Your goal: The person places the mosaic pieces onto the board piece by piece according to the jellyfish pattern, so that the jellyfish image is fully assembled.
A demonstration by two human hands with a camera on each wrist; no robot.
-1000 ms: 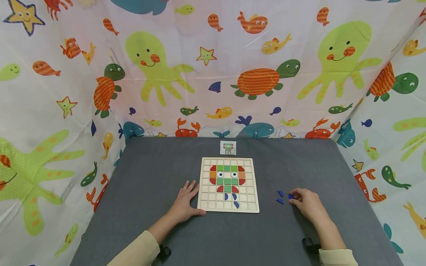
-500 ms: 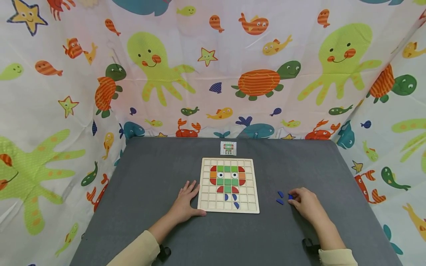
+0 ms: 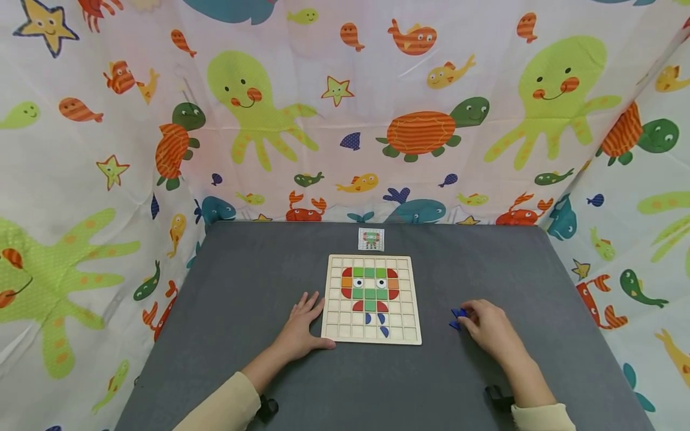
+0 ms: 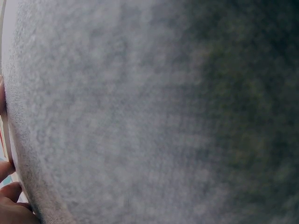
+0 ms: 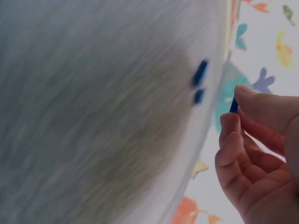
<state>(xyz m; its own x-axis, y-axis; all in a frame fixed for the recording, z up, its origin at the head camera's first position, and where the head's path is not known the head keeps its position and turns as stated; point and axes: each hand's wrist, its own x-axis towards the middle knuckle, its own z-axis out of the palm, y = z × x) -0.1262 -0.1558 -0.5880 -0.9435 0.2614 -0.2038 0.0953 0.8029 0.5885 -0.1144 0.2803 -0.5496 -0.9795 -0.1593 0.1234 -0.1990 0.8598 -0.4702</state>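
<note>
A square wooden grid board (image 3: 404, 332) lies on the grey table, with red, orange, green and eye-marked pieces forming a face and several blue pieces below. My left hand (image 3: 298, 329) rests at its left side, fingers spread, thumb touching the near left corner. To the right of the board, my right hand (image 3: 493, 330) pinches a small blue piece (image 5: 234, 105) between thumb and finger, clearest in the right wrist view. Two loose blue pieces lie on the table beside that hand: one blue piece (image 5: 201, 73) and a second blue piece (image 5: 198, 97). The left wrist view catches only fingertips (image 4: 10, 191).
A small picture card (image 3: 371, 239) with a similar coloured figure lies beyond the board. Behind the grey table (image 3: 259, 269) hangs a white curtain (image 3: 302, 60) printed with sea animals, which also runs along both sides.
My right hand has lifted a blue piece off the table and moved slightly left, over the two loose pieces. The left hand stays at the board.
</note>
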